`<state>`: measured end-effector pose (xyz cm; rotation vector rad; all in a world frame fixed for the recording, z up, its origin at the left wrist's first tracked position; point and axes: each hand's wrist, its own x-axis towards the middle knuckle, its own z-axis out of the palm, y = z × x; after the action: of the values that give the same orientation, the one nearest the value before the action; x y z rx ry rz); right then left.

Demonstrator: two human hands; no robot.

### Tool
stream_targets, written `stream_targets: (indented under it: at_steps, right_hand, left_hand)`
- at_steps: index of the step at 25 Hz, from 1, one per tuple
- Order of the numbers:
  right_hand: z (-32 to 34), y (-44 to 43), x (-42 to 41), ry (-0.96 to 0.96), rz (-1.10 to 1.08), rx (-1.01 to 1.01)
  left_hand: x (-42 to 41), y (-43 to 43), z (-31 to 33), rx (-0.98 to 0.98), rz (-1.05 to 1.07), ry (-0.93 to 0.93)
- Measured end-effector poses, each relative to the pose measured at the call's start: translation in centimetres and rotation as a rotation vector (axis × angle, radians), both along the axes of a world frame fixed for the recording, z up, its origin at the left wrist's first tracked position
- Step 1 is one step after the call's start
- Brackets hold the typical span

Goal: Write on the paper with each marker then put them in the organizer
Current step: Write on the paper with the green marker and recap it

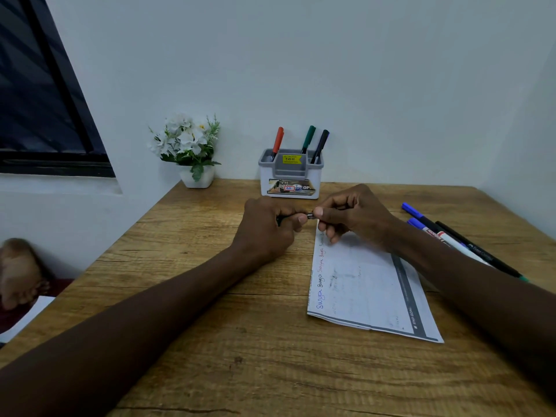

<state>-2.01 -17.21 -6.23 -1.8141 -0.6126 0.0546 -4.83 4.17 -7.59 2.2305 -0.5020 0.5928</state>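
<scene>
Fingers curled, the left hand grips a dark marker by the barrel; the right hand pinches its cap end (going on or off, I cannot tell). Keep both in line, over the paper's far edge, just near of the organizer.

Worn on the head, wide-angle, close above the near edge of the table. Looks forward and down toward the wall at 12 o'clock, organizer there, window at 10 o'clock.
</scene>
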Motion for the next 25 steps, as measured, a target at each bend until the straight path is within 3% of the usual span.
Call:
stream_targets:
  at_steps: [3,8,12,15,20,25]
  right_hand:
    - [0.5,-0.3,0.2,-0.097,-0.026,-0.143]
    - [0.8,-0.4,0.8,-0.472,0.033,-0.607]
    - [0.7,-1.0,1.3,-0.613,-0.161,-0.694]
    - [1.0,-1.9,1.9,-0.573,-0.234,-0.593]
    - [2.5,-1.9,2.5,-0.535,-0.419,-0.252]
    - [4.9,-0.7,4.5,-0.512,-0.545,0.096]
  left_hand:
    - [0.0,-0.1,0.3,0.024,-0.039,-0.024]
    - [0.1,0.7,0.6,0.072,-0.036,-0.021]
    - [0.2,0.9,0.9,-0.073,0.081,-0.059]
    - [-0.2,0.7,1.0,-0.104,0.055,-0.056]
    - [-0.2,0.2,0.3,0.382,-0.225,0.2]
    - [0.1,0.5,0.2,0.377,-0.251,0.261]
